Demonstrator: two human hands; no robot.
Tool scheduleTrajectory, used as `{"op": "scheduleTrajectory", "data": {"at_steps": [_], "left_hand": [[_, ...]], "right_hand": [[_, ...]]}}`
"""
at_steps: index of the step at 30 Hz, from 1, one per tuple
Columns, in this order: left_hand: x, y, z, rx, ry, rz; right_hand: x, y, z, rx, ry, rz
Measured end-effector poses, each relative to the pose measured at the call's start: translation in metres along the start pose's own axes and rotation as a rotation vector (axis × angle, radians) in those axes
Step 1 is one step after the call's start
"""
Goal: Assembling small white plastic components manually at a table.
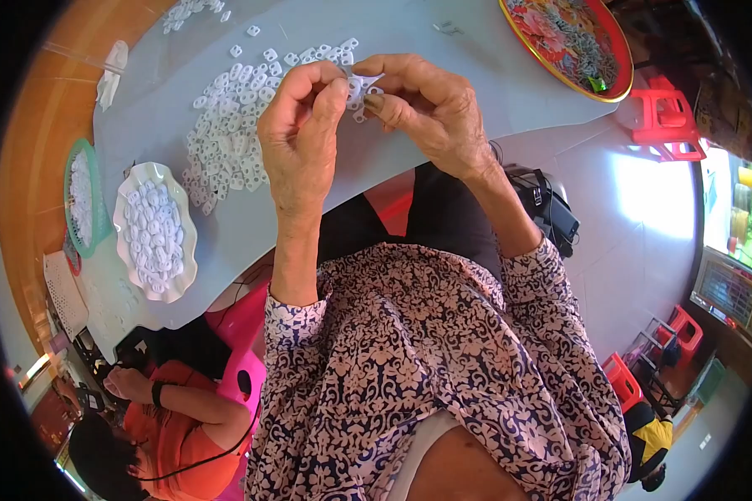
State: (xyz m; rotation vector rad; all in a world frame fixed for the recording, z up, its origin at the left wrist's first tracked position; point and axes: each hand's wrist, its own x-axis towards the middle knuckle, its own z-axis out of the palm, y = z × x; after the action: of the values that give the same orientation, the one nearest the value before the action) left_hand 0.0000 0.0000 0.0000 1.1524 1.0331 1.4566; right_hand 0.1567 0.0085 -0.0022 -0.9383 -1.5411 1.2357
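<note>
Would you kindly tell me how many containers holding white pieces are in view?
2: the wavy-edged white dish toward the left, and the green basket beyond it, nearer the picture's left rim. Others may be hidden.

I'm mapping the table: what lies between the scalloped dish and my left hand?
In the head view, a loose spread of small white pieces on the table.

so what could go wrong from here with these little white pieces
The small white piece between the left hand and right hand could slip and get lost among the loose pile. The scalloped dish sits near the table's edge, so a bump might spill its heaped pieces.
</note>
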Motion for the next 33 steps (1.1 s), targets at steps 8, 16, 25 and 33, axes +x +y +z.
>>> {"op": "scheduleTrajectory", "data": {"at_steps": [8,16,25,33], "left_hand": [[0.0,0.006,0.007,0.054,-0.036,0.054],[-0.007,0.006,0.009,0.365,-0.071,0.119],[-0.006,0.006,0.009,0.278,-0.032,0.05],[-0.005,0.009,0.012,0.269,0.012,0.056]], "right_hand": [[0.001,-0.003,0.004,0.075,0.076,-0.002],[0.001,-0.002,0.004,0.114,0.088,-0.021],[0.0,-0.003,0.004,0.033,0.091,-0.04],[-0.003,-0.007,0.007,-0.013,0.152,-0.043]]}}
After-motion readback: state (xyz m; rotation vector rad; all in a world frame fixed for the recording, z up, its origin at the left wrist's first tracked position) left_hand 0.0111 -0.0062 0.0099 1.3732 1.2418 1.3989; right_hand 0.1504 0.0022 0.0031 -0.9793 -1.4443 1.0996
